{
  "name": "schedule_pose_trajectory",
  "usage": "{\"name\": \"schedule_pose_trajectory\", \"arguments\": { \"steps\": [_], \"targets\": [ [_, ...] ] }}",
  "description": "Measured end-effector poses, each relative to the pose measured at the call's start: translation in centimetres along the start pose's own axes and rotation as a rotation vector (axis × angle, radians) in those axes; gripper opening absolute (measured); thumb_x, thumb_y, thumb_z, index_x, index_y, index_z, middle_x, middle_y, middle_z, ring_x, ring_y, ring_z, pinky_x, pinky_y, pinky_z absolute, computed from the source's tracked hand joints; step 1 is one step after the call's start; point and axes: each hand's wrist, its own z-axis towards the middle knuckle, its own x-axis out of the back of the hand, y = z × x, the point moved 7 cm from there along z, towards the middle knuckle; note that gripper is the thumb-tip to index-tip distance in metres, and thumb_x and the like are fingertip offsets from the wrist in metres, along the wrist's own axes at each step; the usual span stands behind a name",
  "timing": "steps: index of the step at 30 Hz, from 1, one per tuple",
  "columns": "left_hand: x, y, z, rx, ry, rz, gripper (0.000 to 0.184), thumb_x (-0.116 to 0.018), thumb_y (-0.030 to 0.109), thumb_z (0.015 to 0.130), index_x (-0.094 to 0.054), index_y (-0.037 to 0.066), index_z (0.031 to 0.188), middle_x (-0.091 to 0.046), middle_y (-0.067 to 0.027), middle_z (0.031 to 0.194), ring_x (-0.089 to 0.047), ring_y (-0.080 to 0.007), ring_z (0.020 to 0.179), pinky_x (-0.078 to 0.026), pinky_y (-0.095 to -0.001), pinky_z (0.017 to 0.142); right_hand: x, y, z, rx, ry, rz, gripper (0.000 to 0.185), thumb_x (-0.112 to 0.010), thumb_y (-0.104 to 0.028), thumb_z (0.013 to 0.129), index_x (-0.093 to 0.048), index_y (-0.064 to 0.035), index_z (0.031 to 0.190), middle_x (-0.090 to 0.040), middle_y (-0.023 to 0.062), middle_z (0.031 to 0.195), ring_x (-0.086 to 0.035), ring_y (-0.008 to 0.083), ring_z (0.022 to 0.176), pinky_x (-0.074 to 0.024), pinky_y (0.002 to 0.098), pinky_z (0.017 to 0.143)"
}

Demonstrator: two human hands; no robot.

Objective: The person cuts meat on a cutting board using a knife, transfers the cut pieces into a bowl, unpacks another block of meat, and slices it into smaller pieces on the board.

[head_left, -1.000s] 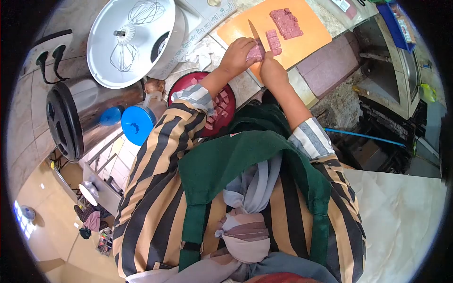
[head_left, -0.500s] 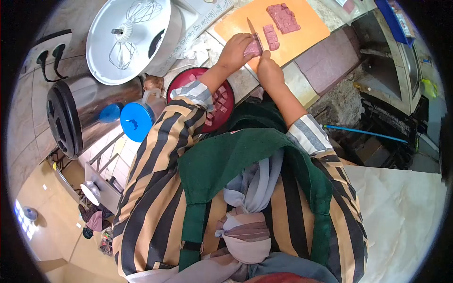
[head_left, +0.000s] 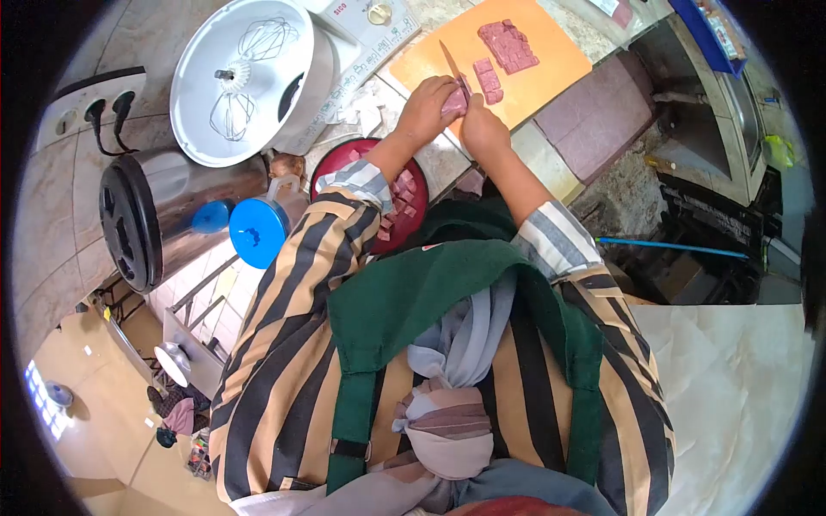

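An orange cutting board [head_left: 527, 96] lies on the counter ahead of me. My right hand [head_left: 484, 131] is closed round the handle of a knife [head_left: 450, 58], whose blade points away across the board. The fingers of my left hand [head_left: 426, 112] are closed over a piece of pink meat [head_left: 454, 102], right against the blade. Beyond the knife lies a short strip of meat [head_left: 488, 82], cut across into pieces. Farther back sits a larger meat slab [head_left: 508, 47]. Below my left forearm, a red bowl [head_left: 421, 176] holds several meat cubes [head_left: 401, 205], partly hidden by my sleeve.
At the left stand a white mixer bowl [head_left: 194, 99] with wire whisks, a steel container [head_left: 185, 176] with a black lid, and a blue-lidded jug [head_left: 258, 236]. A blue box [head_left: 710, 39] is at the far right. Another person [head_left: 178, 417] is far off, lower left.
The view has shifted slightly, so the surroundings sit a little lower. Both hands keep their grip on knife and meat; the knife stays beside the held piece.
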Motion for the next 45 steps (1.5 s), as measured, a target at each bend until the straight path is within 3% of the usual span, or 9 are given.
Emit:
{"name": "schedule_pose_trajectory", "arguments": {
  "steps": [4,9,19,24,34,40,45],
  "targets": [
    [0.1,0.1,-0.2,-0.001,0.006,-0.003,0.053,-0.075,0.019,0.073,-0.058,0.001,0.120,-0.057,-0.0174,0.124,-0.051,-0.0360,0.117,-0.041,-0.0416,0.103,-0.4,1.1,-2.1,0.008,-0.011,-0.012,0.022,-0.037,-0.013,0.093,-0.043,0.0029,0.106,-0.065,0.0326,0.091,-0.065,0.0471,0.088,-0.0498,0.0546,0.077],
    [0.1,-0.1,-0.1,-0.005,-0.006,-0.023,0.050,-0.074,0.019,0.075,-0.059,0.001,0.119,-0.056,-0.0170,0.124,-0.051,-0.0362,0.117,-0.041,-0.0418,0.102,-1.0,2.7,-5.3,-0.131,-0.102,-0.052,0.021,-0.038,-0.015,0.094,-0.043,0.0015,0.107,-0.066,0.0312,0.091,-0.066,0.0458,0.087,-0.0501,0.0550,0.076],
    [0.4,0.4,0.1,0.027,-0.006,-0.035,0.051,-0.073,0.022,0.077,-0.058,0.000,0.120,-0.057,-0.0170,0.125,-0.051,-0.0351,0.118,-0.040,-0.0415,0.103,1.8,2.7,-2.8,-0.133,-0.062,-0.084,0.023,-0.038,-0.018,0.096,-0.045,0.0010,0.106,-0.066,0.0314,0.091,-0.066,0.0462,0.088,-0.0495,0.0552,0.078],
    [1.6,0.3,-0.5,0.007,0.064,-0.057,0.050,-0.072,0.015,0.073,-0.059,0.000,0.118,-0.056,-0.0173,0.124,-0.051,-0.0349,0.117,-0.041,-0.0412,0.103,2.4,1.5,-4.0,-0.115,-0.036,-0.070,0.021,-0.039,-0.016,0.095,-0.045,0.0019,0.104,-0.066,0.0322,0.087,-0.066,0.0473,0.086,-0.0496,0.0559,0.077],
    [0.5,-0.5,-0.6,0.027,-0.012,-0.024,0.052,-0.071,0.014,0.073,-0.058,0.000,0.121,-0.055,-0.0173,0.127,-0.050,-0.0358,0.119,-0.039,-0.0416,0.105,-0.5,2.4,-5.9,-0.103,-0.077,-0.064,0.020,-0.040,-0.016,0.095,-0.045,0.0018,0.104,-0.067,0.0297,0.087,-0.067,0.0454,0.085,-0.0495,0.0567,0.078],
    [0.6,-0.1,-0.7,-0.002,0.031,-0.014,0.048,-0.072,0.012,0.072,-0.060,0.000,0.117,-0.057,-0.0182,0.125,-0.050,-0.0353,0.119,-0.040,-0.0419,0.105,-1.1,2.3,-4.0,-0.089,-0.046,-0.063,0.019,-0.039,-0.013,0.094,-0.042,0.0012,0.107,-0.066,0.0305,0.092,-0.067,0.0446,0.086,-0.0510,0.0542,0.075],
    [0.4,-0.6,-0.9,0.044,-0.006,-0.047,0.052,-0.070,0.012,0.073,-0.058,0.000,0.122,-0.055,-0.0181,0.128,-0.049,-0.0361,0.122,-0.038,-0.0419,0.106,-1.2,3.0,-6.5,-0.100,-0.052,-0.068,0.016,-0.040,-0.010,0.093,-0.043,0.0016,0.103,-0.067,0.0290,0.086,-0.067,0.0452,0.082,-0.0522,0.0537,0.069]
  ]
}}
